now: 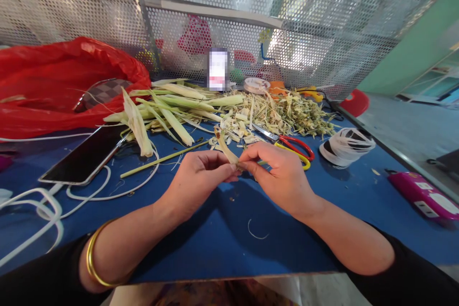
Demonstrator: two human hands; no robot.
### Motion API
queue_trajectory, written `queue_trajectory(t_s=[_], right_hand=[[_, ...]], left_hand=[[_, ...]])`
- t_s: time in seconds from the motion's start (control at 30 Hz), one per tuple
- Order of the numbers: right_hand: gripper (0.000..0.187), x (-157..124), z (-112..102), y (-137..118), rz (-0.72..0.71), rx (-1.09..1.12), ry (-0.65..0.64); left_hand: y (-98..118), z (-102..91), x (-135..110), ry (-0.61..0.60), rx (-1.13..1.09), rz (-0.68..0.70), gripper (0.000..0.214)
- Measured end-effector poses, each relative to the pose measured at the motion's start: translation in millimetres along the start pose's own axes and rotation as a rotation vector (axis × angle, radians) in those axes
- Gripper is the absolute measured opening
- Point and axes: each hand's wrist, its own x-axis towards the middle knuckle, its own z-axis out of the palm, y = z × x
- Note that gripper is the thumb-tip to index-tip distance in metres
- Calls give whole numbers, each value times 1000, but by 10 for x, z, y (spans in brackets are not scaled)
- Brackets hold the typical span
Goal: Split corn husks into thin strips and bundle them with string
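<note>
Between my two hands is a small pale strip of plant husk (225, 147) with a brown spot near its upper end. My left hand (201, 179) pinches its lower end between thumb and fingers. My right hand (278, 177) meets it there, thumb and forefinger pressed together on the same end. Just beyond lie scissors (296, 146) with red and yellow handles, partly hidden by my right hand. A thin green stalk (161, 158) lies left of the husk strip. Behind are long pale green husks (179, 105) and a heap of dry cut scraps (287, 112).
At left lie a red plastic bag (71, 52), a dark tablet or phone (84, 155) and a white cable (107, 196). A spool of white string (346, 148) and a pink power socket (423, 196) sit at right. A perforated metal panel (222, 24) rises behind.
</note>
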Motion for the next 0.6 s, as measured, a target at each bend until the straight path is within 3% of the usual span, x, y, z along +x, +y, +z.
queue_trajectory(t_s=[0.13,0.4,0.6], right_hand=[[10,24,3,20,-3,72,-11],[10,45,-33,15,-86,107,-21],[10,26,-13,40,-134,40,18]], left_hand=[[4,-15,16,-8,-85,-58,10],[-22,-86,59,-136,-315,-217,10],[-15,-78,40,-127,-339,-221,11]])
